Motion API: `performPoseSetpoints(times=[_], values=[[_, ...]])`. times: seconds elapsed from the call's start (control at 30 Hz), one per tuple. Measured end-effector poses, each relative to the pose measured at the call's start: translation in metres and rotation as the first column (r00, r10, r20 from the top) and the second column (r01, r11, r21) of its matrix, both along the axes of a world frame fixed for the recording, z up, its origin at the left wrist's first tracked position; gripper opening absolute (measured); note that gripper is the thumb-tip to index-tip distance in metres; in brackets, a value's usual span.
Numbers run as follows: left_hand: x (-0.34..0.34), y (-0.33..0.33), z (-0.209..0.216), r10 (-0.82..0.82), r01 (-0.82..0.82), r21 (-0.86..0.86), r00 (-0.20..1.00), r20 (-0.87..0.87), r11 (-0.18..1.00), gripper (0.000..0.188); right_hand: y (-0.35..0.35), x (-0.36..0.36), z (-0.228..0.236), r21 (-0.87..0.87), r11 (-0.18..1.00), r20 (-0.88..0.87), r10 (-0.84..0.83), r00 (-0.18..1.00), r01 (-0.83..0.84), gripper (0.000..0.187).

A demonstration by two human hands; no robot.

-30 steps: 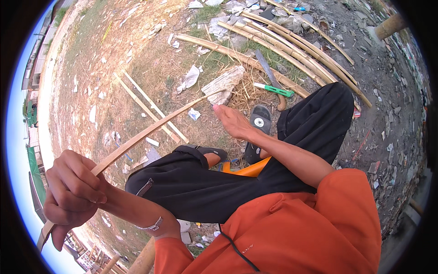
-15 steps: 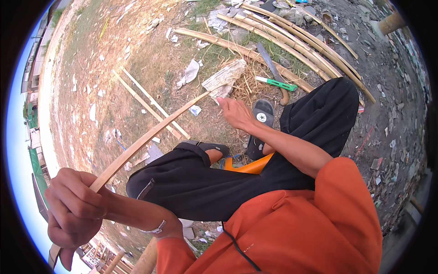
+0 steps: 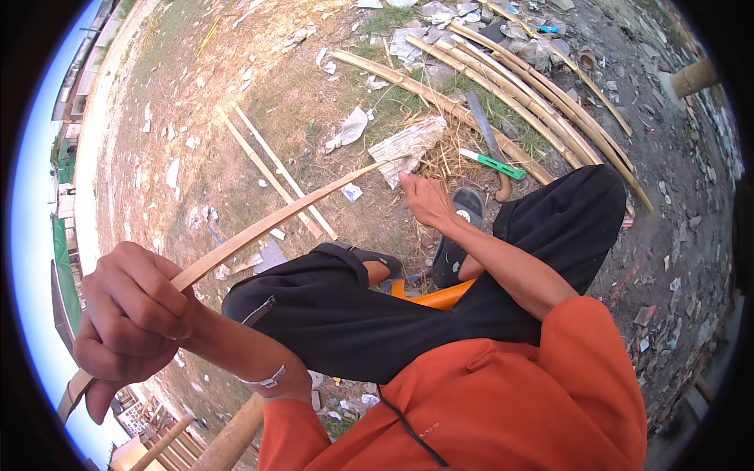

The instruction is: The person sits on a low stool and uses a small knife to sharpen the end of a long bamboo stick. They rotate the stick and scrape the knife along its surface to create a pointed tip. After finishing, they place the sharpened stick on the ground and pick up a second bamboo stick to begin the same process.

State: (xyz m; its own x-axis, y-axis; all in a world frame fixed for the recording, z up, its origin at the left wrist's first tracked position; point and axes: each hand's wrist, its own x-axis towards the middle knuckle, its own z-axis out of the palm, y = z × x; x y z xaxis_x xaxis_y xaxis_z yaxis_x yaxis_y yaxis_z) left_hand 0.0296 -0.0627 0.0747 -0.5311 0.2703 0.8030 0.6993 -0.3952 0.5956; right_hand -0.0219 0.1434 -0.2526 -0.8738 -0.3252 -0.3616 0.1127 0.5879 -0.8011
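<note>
My left hand (image 3: pixel 137 314) is closed around a long, thin bamboo strip (image 3: pixel 275 220) at the left. The strip slants away to the right, and its thin far end lies over a pale, weathered wood block (image 3: pixel 408 145) on the ground. Just below that end is my right hand (image 3: pixel 430 202), apart from the strip as far as I can see. Its fingers are curled and hidden underneath, so I cannot see what they hold, if anything. Beside the block lie a green-handled cutter knife (image 3: pixel 495 163) and a machete (image 3: pixel 488 133) with a wooden handle.
Several long split bamboo poles (image 3: pixel 542 98) lie at the far right. Two narrow bamboo strips (image 3: pixel 271 173) rest on the grass left of centre. Paper scraps (image 3: pixel 349 129) and dry shavings litter the ground. Between my sandalled feet and black trousers shows an orange seat (image 3: pixel 440 297).
The view has shifted, so the ground things appear lower and further right. My left hand sits slightly higher in the picture, still gripping the strip. My right hand stays near the block.
</note>
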Motion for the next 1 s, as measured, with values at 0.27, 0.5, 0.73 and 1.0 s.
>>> performPoseSetpoints(times=[0.27,0.5,0.73,1.0], values=[[0.007,-0.02,0.004,0.029,-0.027,0.053,0.999,-0.034,0.998,0.053,-0.016,0.004,-0.012,0.039,0.996,-0.083,0.087,0.993,-0.084,0.054],[0.002,-0.019,0.008,0.065,-0.056,0.084,0.992,-0.112,0.995,0.058,-0.016,0.009,-0.01,0.006,0.998,-0.142,0.067,0.988,-0.066,0.052],[0.005,-0.015,0.001,0.096,-0.08,0.144,0.989,-0.108,0.986,0.061,-0.01,0.006,-0.029,-0.015,0.999,-0.134,0.027,0.991,-0.029,0.055],[0.016,-0.016,0.006,0.091,-0.081,0.127,0.993,-0.08,0.989,0.063,-0.019,0.014,-0.023,-0.04,0.997,-0.146,0.063,0.987,-0.069,0.061]])
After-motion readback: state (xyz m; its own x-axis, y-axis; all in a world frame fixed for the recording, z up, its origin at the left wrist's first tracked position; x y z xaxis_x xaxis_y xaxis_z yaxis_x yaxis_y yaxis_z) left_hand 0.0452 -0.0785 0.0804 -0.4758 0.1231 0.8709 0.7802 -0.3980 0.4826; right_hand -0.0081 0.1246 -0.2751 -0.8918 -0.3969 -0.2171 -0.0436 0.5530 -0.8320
